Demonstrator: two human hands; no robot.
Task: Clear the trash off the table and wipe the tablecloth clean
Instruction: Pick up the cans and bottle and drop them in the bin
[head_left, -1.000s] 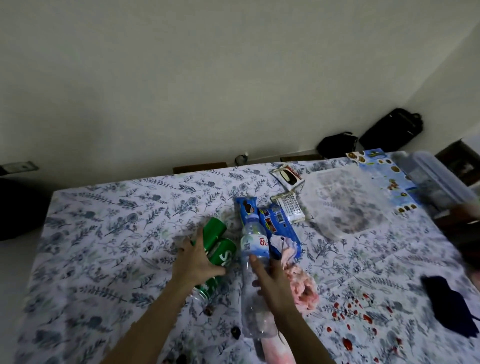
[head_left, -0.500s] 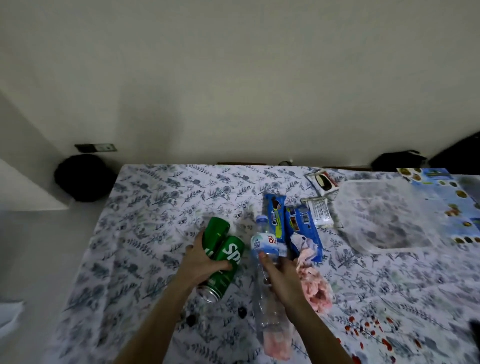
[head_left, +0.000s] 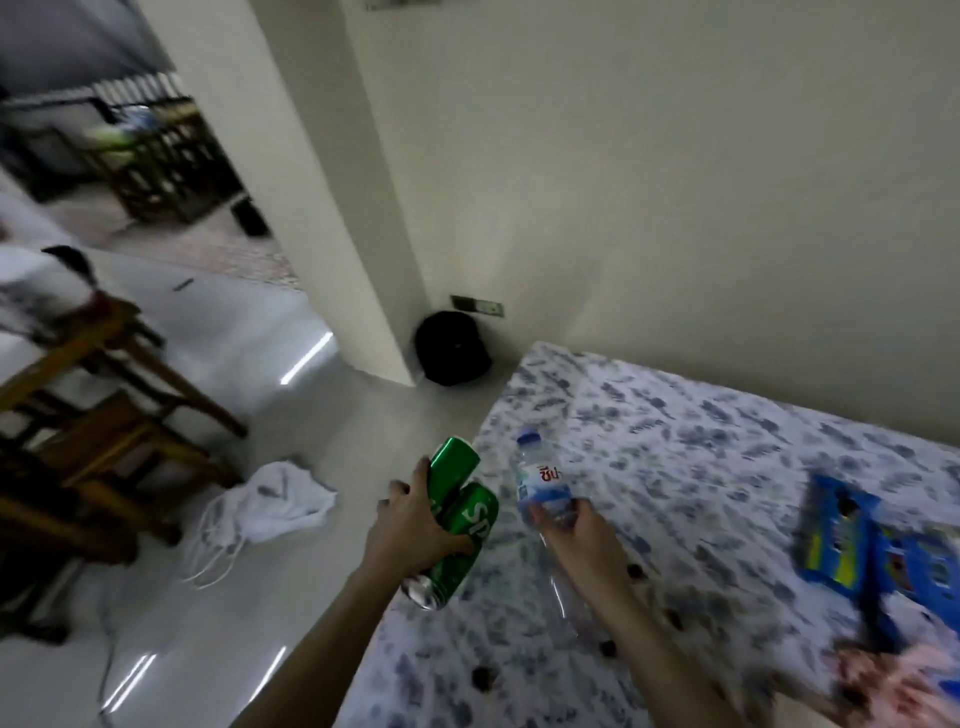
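My left hand (head_left: 415, 525) grips two green soda cans (head_left: 462, 525) together, held at the table's left edge, partly over the floor. My right hand (head_left: 582, 530) is closed around a clear plastic water bottle (head_left: 543, 483) with a blue cap, lifted just above the floral tablecloth (head_left: 675, 457). Blue snack wrappers (head_left: 852, 540) lie on the cloth at the right, and a crumpled pink tissue (head_left: 893, 680) sits at the lower right. Small dark crumbs (head_left: 483, 678) dot the cloth near me.
A white plastic bag (head_left: 270, 504) lies on the shiny floor left of the table. Wooden chairs (head_left: 88, 415) stand at the far left. A black bag (head_left: 452, 348) rests by the wall corner behind the table.
Both hands lifted the cans and the bottle off the cloth and carried them left to the table edge. My view swung left, bringing the floor, chairs and white bag into sight.
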